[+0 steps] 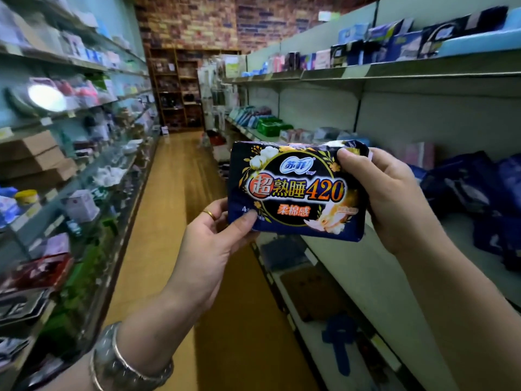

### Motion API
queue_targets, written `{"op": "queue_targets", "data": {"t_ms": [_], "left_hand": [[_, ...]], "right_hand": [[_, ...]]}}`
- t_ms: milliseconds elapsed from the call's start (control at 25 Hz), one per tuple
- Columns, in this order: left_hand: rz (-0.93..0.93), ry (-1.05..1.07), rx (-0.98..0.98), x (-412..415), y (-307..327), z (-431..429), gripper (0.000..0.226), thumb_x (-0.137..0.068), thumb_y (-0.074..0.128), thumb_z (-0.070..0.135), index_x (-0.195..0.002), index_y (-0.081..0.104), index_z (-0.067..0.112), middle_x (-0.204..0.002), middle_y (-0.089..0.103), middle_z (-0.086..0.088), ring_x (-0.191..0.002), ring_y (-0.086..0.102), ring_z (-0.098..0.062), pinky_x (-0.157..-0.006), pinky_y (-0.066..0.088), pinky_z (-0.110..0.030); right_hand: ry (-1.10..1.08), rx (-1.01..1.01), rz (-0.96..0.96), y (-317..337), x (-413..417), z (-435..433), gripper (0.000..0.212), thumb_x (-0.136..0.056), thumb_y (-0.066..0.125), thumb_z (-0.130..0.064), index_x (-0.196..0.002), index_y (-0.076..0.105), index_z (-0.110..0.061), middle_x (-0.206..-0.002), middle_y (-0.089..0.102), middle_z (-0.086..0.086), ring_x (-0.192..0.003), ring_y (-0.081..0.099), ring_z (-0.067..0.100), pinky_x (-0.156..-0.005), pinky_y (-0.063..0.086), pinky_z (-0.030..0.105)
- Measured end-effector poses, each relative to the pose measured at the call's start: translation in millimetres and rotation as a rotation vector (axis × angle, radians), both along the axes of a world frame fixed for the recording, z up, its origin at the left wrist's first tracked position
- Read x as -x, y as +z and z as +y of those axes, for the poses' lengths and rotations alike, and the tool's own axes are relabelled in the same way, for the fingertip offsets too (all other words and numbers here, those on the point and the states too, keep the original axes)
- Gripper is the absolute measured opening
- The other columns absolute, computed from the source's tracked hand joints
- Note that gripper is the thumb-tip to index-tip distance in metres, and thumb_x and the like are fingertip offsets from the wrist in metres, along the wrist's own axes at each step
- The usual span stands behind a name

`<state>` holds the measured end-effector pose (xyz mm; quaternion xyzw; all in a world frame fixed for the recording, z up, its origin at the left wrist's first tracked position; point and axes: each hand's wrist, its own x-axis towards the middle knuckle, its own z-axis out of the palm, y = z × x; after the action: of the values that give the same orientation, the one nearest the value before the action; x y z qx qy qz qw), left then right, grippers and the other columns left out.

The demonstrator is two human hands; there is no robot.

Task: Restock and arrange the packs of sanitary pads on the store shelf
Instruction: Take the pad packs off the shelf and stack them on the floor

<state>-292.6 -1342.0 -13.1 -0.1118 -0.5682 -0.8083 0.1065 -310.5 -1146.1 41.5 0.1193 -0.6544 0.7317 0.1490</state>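
Gripping pack (293, 190) at both ends, mid-frame, label turned to the camera. With left hand (214, 238): pinching the lower-left corner, thumb on the front, fingers curled behind; ring (210, 213) on one finger, watch (112, 359) at the wrist, lower left. With right hand (394, 198): clamping the upper-right end, thumb over the crinkled seam, fingers wrapped behind. Probably held flat and square like this to read the label and match it to stock before shelving.

Pack not yet shelved: in the air over the aisle floor (174, 193), just left of the shelf (352, 277) edge.

Right of frame, beyond right hand: heap of dark blue packs (473, 190) on that shelf, slumped and untidy, similar in colour, so likely the destination. Bare shelf surface between hands and heap, enough to set the pack down. Next move likely a swing right, then placing beside the heap, label outward.

Upper right: top shelf (408, 70) lined with boxed goods, blurred. Lower right: carton (313, 292) on a lower level. Left of frame: facing shelves (70, 176) of mixed goods, blurred. Top centre: brick wall (197, 21).
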Motion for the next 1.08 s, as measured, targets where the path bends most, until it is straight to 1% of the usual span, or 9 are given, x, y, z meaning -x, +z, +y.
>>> {"op": "queue_targets", "data": {"t_ms": [160, 320, 400, 480, 600, 760, 920, 1000, 1080], "left_hand": [[-0.017, -0.141, -0.027, 56, -5, 14, 0.035, -0.067, 0.063, 0.015, -0.102, 0.06, 0.011, -0.093, 0.073, 0.0, -0.091, 0.068, -0.015, -0.07, 0.056, -0.022], [-0.02, -0.302, -0.007, 122, -3, 21, 0.032, -0.068, 0.063, 0.017, -0.099, 0.061, 0.015, -0.098, 0.072, -0.004, -0.096, 0.067, -0.02, -0.08, 0.057, -0.029], [-0.017, -0.365, -0.017, 153, 1, 24, 0.031, -0.067, 0.063, 0.016, -0.098, 0.061, 0.015, -0.097, 0.072, -0.006, -0.093, 0.068, -0.02, -0.079, 0.057, -0.028], [-0.022, -0.433, -0.032, 186, 7, 24, 0.032, -0.066, 0.063, 0.015, -0.098, 0.06, 0.012, -0.094, 0.072, -0.005, -0.088, 0.068, -0.018, -0.074, 0.057, -0.024], [-0.019, -0.529, -0.023, 233, 17, 26, 0.033, -0.066, 0.063, 0.015, -0.098, 0.06, 0.01, -0.09, 0.073, -0.003, -0.084, 0.068, -0.016, -0.074, 0.058, -0.024], [-0.002, -0.664, -0.02, 275, 22, 45, 0.028, -0.066, 0.063, 0.014, -0.094, 0.061, 0.01, -0.086, 0.073, -0.002, -0.082, 0.068, -0.015, -0.081, 0.055, -0.029], [-0.019, -0.817, -0.012, 291, 10, 91, 0.029, -0.067, 0.063, 0.014, -0.096, 0.061, 0.01, -0.087, 0.073, -0.003, -0.082, 0.067, -0.016, -0.079, 0.056, -0.027], [-0.03, -0.861, -0.012, 289, 4, 114, 0.028, -0.068, 0.062, 0.013, -0.095, 0.061, 0.01, -0.085, 0.072, -0.002, -0.081, 0.066, -0.016, -0.075, 0.057, -0.023], [-0.026, -0.916, -0.01, 283, -1, 140, 0.026, -0.068, 0.062, 0.014, -0.094, 0.061, 0.012, -0.083, 0.072, 0.001, -0.08, 0.066, -0.014, -0.075, 0.056, -0.022]], "right_hand": [[-0.147, -0.029, -0.012, -3, 30, 13, 0.025, -0.088, 0.06, -0.026, -0.104, 0.058, -0.007, -0.083, 0.073, 0.007, -0.07, 0.07, 0.019, -0.058, 0.056, 0.031], [-0.323, -0.02, 0.008, -3, 67, 18, 0.02, -0.088, 0.06, -0.026, -0.101, 0.058, -0.011, -0.083, 0.073, 0.006, -0.068, 0.07, 0.017, -0.056, 0.055, 0.028], [-0.378, -0.031, 0.012, 0, 87, 17, 0.021, -0.088, 0.06, -0.027, -0.102, 0.058, -0.011, -0.086, 0.073, 0.009, -0.073, 0.071, 0.021, -0.062, 0.057, 0.034], [-0.437, -0.032, 0.016, 6, 110, 14, 0.022, -0.087, 0.061, -0.027, -0.102, 0.059, -0.011, -0.089, 0.073, 0.011, -0.077, 0.071, 0.025, -0.07, 0.057, 0.041], [-0.533, -0.02, 0.031, 14, 138, 12, 0.02, -0.087, 0.062, -0.027, -0.101, 0.059, -0.012, -0.089, 0.073, 0.011, -0.078, 0.07, 0.026, -0.075, 0.056, 0.046], [-0.655, -0.011, 0.027, 14, 150, 19, 0.027, -0.084, 0.065, -0.03, -0.102, 0.06, -0.011, -0.09, 0.073, 0.011, -0.079, 0.07, 0.026, -0.071, 0.057, 0.042], [-0.779, -0.01, -0.014, 8, 137, 43, 0.025, -0.086, 0.06, -0.027, -0.102, 0.061, -0.009, -0.087, 0.073, 0.011, -0.075, 0.07, 0.023, -0.066, 0.058, 0.038], [-0.804, -0.028, -0.042, 6, 125, 55, 0.03, -0.079, 0.061, -0.032, -0.098, 0.062, -0.01, -0.082, 0.074, 0.006, -0.071, 0.07, 0.018, -0.061, 0.058, 0.031], [-0.835, -0.042, -0.061, 3, 110, 70, 0.038, -0.072, 0.061, -0.036, -0.099, 0.062, -0.01, -0.084, 0.074, 0.007, -0.074, 0.071, 0.019, -0.065, 0.059, 0.032]]}}
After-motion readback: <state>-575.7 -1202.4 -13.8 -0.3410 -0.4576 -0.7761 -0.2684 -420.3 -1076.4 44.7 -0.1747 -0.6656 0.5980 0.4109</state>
